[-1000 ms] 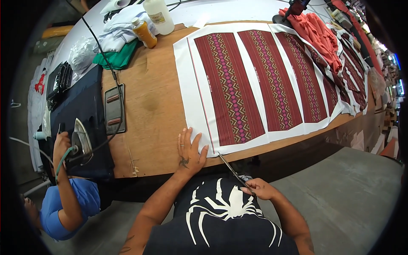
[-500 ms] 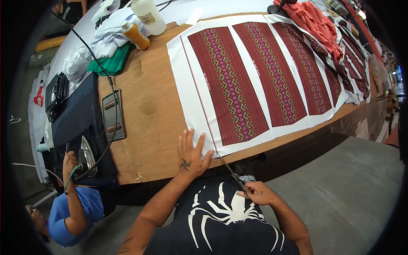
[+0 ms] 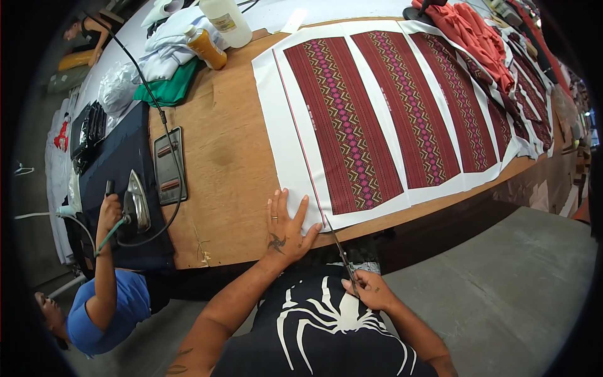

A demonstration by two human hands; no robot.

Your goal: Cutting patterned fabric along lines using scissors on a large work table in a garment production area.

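Left hand: the left hand lies flat, fingers spread, pressing the near left corner of the printed fabric sheet onto the wooden table.
Right hand: the right hand is clenched around the handles of the scissors, just off the table's near edge.
Scissors: blades point up toward the sheet's near edge, tips just right of the left hand's thumb.
Fabric sheet: white, with red patterned panels side by side, spread across the table away from the person.
Containers: an orange bottle and a white jug with a pale label stand at the table's far left end.
Co-worker: another person's hand grips an iron on a dark cloth, well left.
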